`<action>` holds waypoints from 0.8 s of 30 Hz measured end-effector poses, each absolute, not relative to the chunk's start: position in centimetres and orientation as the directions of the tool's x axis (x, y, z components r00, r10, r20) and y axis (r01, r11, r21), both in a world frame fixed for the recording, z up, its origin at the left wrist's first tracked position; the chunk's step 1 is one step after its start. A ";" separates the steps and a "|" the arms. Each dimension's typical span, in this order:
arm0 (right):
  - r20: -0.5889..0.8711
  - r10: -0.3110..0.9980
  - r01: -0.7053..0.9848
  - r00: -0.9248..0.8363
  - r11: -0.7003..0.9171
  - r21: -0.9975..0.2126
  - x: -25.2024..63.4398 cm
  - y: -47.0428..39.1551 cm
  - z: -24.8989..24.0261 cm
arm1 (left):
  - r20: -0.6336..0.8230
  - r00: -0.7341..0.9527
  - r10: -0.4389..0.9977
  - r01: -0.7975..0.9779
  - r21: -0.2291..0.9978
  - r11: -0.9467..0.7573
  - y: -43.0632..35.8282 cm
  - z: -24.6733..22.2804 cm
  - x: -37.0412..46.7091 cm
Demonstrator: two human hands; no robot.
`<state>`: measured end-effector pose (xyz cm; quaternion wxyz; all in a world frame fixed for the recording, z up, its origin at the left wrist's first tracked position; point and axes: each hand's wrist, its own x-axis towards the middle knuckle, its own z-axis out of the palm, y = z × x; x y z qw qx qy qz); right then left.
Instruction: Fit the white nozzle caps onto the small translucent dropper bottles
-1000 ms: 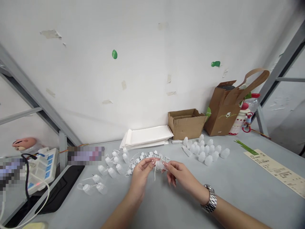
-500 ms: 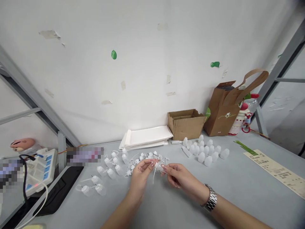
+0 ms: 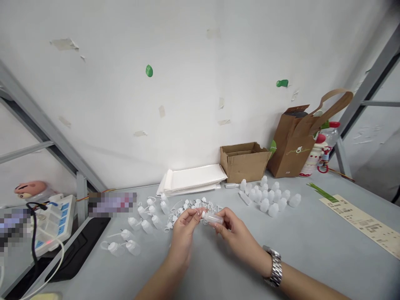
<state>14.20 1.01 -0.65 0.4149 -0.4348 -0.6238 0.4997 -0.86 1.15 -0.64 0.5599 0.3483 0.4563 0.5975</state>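
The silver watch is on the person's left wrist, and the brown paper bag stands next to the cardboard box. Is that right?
Not quite. The head view shows the silver watch on the wrist of the right hand, not the left. The brown paper bag does stand next to the cardboard box.

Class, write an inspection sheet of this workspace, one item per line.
Surface: grey tabletop; spills: nothing seen.
Things: white plastic caps heaped centrally; capped translucent bottles left, uncapped translucent bottles right, some lying down.
Clutter: brown cardboard box, brown paper bag, flat white packets by the wall.
Hands: left hand pinches the white tip of a small clear plastic bottle; right hand holds its body.
Cables: black cable, white cable around white power strip, far left.
Surroundings: white wall with tape scraps, grey metal frame; other people: nothing seen.
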 end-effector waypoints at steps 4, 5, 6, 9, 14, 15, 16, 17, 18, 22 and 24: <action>0.131 0.962 0.169 -0.239 0.174 -0.970 14.0 0.5 -0.6 | -0.114 -0.096 0.989 -0.392 0.917 0.067 1.1 -0.3 -0.8; 0.139 0.962 0.179 -0.235 0.183 -0.967 14.0 0.4 -0.6 | -0.113 -0.091 0.989 -0.401 0.914 0.068 1.1 -0.3 -0.7; 0.146 0.962 0.192 -0.232 0.193 -0.962 14.0 0.4 -0.6 | -0.112 -0.084 0.990 -0.405 0.912 0.069 1.2 -0.2 -0.7; 0.166 0.959 0.251 -0.230 0.223 -0.942 14.1 0.3 -0.6 | -0.106 -0.069 0.992 -0.410 0.910 0.068 1.2 -0.1 -0.7; 0.201 0.954 0.383 -0.225 0.276 -0.882 14.3 -0.1 -0.9 | -0.101 -0.103 0.990 -0.401 0.915 0.052 1.1 -0.3 -0.7; 0.204 0.954 0.405 -0.219 0.280 -0.871 14.4 -0.2 -1.0 | -0.097 -0.113 0.989 -0.396 0.917 0.045 1.0 -0.4 -0.7; 0.205 0.955 0.419 -0.215 0.280 -0.864 14.4 -0.2 -1.0 | -0.092 -0.118 0.989 -0.391 0.920 0.039 1.0 -0.4 -0.7; 0.204 0.956 0.420 -0.211 0.277 -0.864 14.4 -0.3 -1.0 | -0.086 -0.116 0.990 -0.386 0.922 0.035 1.0 -0.4 -0.7; 0.196 0.957 0.409 -0.214 0.270 -0.872 14.5 -0.2 -0.9 | -0.080 -0.107 0.991 -0.380 0.924 0.034 1.1 -0.4 -0.7; 0.111 0.963 0.248 -0.245 0.173 -0.953 14.4 0.5 -0.5 | -0.061 -0.044 0.997 -0.350 0.936 0.042 1.3 -0.1 -0.9; -0.015 0.948 0.126 -0.318 0.026 -0.992 14.3 0.9 -0.3 | -0.043 -0.022 0.999 -0.339 0.940 0.033 1.3 0.1 -1.0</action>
